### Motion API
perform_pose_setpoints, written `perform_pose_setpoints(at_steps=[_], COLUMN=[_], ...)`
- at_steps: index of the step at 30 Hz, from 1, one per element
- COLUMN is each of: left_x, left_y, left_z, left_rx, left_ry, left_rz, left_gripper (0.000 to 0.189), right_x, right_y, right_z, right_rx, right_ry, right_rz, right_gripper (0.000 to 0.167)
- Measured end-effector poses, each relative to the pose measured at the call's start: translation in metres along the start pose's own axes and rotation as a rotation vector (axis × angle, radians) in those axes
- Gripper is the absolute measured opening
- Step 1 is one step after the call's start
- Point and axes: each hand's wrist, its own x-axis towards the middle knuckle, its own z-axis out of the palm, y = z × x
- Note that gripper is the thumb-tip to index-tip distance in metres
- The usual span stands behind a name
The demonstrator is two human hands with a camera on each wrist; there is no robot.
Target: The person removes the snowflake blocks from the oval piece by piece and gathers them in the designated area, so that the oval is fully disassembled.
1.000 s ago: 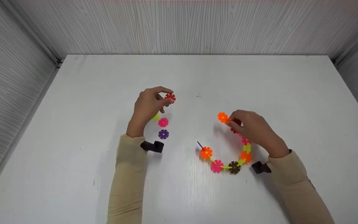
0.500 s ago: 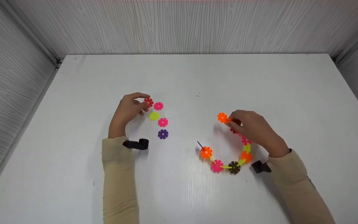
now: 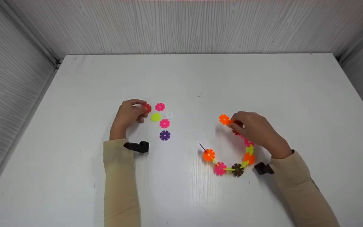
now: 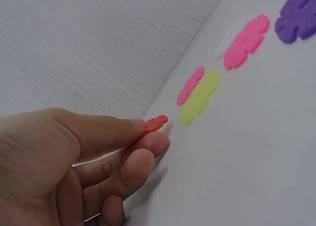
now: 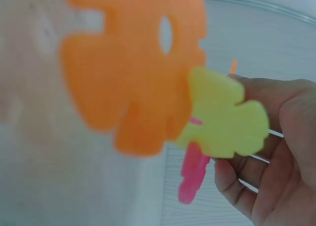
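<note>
Between thumb and index finger, my left hand (image 3: 127,115) pinches a red snowflake-shaped plastic disc (image 3: 147,108), low over the table at the left. In the left wrist view the red disc (image 4: 157,122) pokes out past the thumb tip, and the other fingers are loosely bent. My right hand (image 3: 254,129) pinches a curved chain of interlocked discs (image 3: 237,170) near its upper end, just behind an orange disc (image 3: 223,119). A yellow disc (image 5: 222,120) and a pink one of the chain appear close up in the right wrist view. The fingers partly hide the gripped link.
Beside the left hand lie loose discs: pink (image 3: 160,107), yellow (image 3: 155,117), white (image 3: 169,115), another pink (image 3: 164,123) and purple (image 3: 164,135). The chain's other end has an orange disc (image 3: 209,155) with a dark disc edge-on. A wood-grain panel (image 3: 197,26) stands behind the white table.
My left hand has moved left and down toward me with the red disc, uncovering the loose pink, yellow and white discs. The right hand and chain have hardly moved.
</note>
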Motion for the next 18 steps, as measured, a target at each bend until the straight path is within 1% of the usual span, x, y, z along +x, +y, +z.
perform_pose_setpoints(at_steps=[2, 8, 11, 14, 18], left_x=[0.0009, 0.0022, 0.0020, 0.0019, 0.0004], left_y=[-0.0007, 0.0001, 0.0008, 0.0010, 0.0026], left_z=[0.0008, 0.0036, 0.0037, 0.0030, 0.0029], left_rx=[0.002, 0.069, 0.084, 0.079, 0.069], left_ry=[0.005, 0.033, 0.032, 0.027, 0.020], left_rz=[-0.008, -0.042, -0.027, -0.013, -0.024], left_gripper=[0.037, 0.038, 0.038, 0.038, 0.038], right_x=[0.0003, 0.0012, 0.0013, 0.0013, 0.0016], right_y=[0.0000, -0.0009, -0.0013, -0.0015, -0.0018], right_z=[0.0004, 0.0012, 0.0016, 0.0017, 0.0017], right_rx=[-0.008, -0.025, -0.031, -0.035, -0.042], right_ry=[0.001, 0.005, 0.002, -0.006, -0.011], right_rz=[-0.005, -0.010, 0.000, 0.012, 0.015], right_gripper=[0.013, 0.014, 0.014, 0.015, 0.016])
